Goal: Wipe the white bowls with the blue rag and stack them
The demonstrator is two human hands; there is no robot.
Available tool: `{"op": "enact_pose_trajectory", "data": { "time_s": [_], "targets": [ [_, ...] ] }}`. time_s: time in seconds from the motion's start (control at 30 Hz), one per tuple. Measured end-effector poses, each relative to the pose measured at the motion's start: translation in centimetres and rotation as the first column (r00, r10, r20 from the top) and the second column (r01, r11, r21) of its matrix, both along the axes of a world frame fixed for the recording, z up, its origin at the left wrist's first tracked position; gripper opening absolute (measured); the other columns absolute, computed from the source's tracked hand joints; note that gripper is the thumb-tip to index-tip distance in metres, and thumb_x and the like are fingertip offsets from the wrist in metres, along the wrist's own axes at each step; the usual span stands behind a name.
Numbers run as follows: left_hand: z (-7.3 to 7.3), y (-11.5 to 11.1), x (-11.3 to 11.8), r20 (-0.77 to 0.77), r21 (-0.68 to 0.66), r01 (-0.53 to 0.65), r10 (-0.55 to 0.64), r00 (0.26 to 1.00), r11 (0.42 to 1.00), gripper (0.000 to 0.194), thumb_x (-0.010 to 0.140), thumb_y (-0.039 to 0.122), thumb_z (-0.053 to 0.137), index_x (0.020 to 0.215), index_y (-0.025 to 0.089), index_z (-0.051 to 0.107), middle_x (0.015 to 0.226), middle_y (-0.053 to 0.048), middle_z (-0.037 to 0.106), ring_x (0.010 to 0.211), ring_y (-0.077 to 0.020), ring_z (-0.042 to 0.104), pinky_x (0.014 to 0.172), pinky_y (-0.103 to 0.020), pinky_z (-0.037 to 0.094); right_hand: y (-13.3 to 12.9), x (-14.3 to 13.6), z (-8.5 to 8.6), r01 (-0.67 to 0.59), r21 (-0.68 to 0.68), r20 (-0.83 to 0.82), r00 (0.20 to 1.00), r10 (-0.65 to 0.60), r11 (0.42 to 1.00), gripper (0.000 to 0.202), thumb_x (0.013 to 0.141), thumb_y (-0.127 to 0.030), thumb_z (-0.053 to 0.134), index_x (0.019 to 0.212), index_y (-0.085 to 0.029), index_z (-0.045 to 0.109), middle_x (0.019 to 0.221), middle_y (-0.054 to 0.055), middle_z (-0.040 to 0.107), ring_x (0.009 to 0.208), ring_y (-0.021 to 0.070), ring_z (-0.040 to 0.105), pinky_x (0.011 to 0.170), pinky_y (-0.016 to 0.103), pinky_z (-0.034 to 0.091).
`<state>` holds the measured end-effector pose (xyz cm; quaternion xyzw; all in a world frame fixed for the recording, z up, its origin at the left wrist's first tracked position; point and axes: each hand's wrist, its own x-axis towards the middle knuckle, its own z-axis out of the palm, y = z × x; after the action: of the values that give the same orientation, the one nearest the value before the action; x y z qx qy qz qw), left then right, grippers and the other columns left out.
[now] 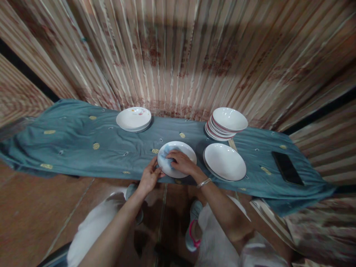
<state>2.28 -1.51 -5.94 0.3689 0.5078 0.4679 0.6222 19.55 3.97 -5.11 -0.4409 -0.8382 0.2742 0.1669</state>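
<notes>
In front of me a white plate (185,145) lies at the table's near edge. My left hand (151,175) grips its left rim, with the thumb on top and the fingers at the side. Over the plate's middle, my right hand (182,162) presses a crumpled pale blue cloth (166,151) against the surface with bent fingers. Part of the cloth is hidden beneath that hand. Just right of the plate sits a short stack of white plates (225,162).
Behind the short stack stands a taller pile of red-rimmed bowls (229,119). Flower-patterned plates (134,119) are stacked at the back left. A black phone (287,168) lies on the right of the blue-green tablecloth (75,148). A pleated curtain (167,55) hangs behind the table.
</notes>
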Motion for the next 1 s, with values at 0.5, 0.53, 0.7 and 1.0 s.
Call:
{"op": "enact_pose_trajectory", "data": {
  "time_s": [0.5, 0.53, 0.7, 1.0],
  "targets": [
    [-0.2, 0.0, -0.1, 0.033, -0.006, -0.007, 0.008, 0.999, 1.000, 0.075, 0.065, 0.023, 0.076, 0.136, 0.018, 0.052, 0.136, -0.014, 0.059, 0.071, -0.0136, 0.068, 0.059, -0.023, 0.056, -0.3, 2.2, 0.6, -0.175, -0.162, 0.030, 0.983, 0.182, 0.971, 0.022, 0.075, -0.004, 0.058, 0.083, -0.015, 0.074, 0.097, 0.004, 0.073, 0.097, 0.0161, 0.065, 0.088, 0.023, 0.044],
    [-0.3, 0.0, -0.1, 0.035, -0.006, -0.012, 0.012, 0.999, 1.000, 0.076, 0.065, 0.022, 0.076, 0.136, 0.018, 0.051, 0.137, -0.014, 0.058, 0.072, -0.0140, 0.068, 0.059, -0.023, 0.056, -0.4, 2.4, 0.6, -0.168, -0.165, 0.051, 0.983, 0.179, 0.972, 0.022, 0.075, -0.004, 0.057, 0.082, -0.015, 0.075, 0.097, 0.004, 0.073, 0.098, 0.0163, 0.065, 0.088, 0.023, 0.044],
    [-0.1, 0.1, -0.1, 0.036, -0.007, 0.004, -0.003, 0.999, 1.000, 0.077, 0.067, 0.021, 0.075, 0.139, 0.019, 0.049, 0.137, -0.013, 0.058, 0.078, -0.0164, 0.070, 0.060, -0.023, 0.057, -0.8, 3.2, 1.2, -0.090, -0.161, 0.175, 0.978, 0.118, 0.983, 0.024, 0.074, -0.006, 0.056, 0.085, -0.016, 0.076, 0.098, 0.004, 0.074, 0.099, 0.0173, 0.065, 0.087, 0.023, 0.044],
    [0.5, 0.0, 0.0, 0.014, -0.015, 0.001, 0.000, 1.000, 1.000, 0.074, 0.069, 0.018, 0.073, 0.140, 0.019, 0.049, 0.137, -0.013, 0.058, 0.073, -0.0146, 0.069, 0.059, -0.023, 0.057, -1.4, 3.9, 2.3, 0.088, -0.082, 0.334, 0.941, -0.056, 0.993, 0.024, 0.079, -0.009, 0.057, 0.088, -0.018, 0.077, 0.101, 0.006, 0.074, 0.099, 0.0195, 0.066, 0.087, 0.026, 0.044]
  ]
}}
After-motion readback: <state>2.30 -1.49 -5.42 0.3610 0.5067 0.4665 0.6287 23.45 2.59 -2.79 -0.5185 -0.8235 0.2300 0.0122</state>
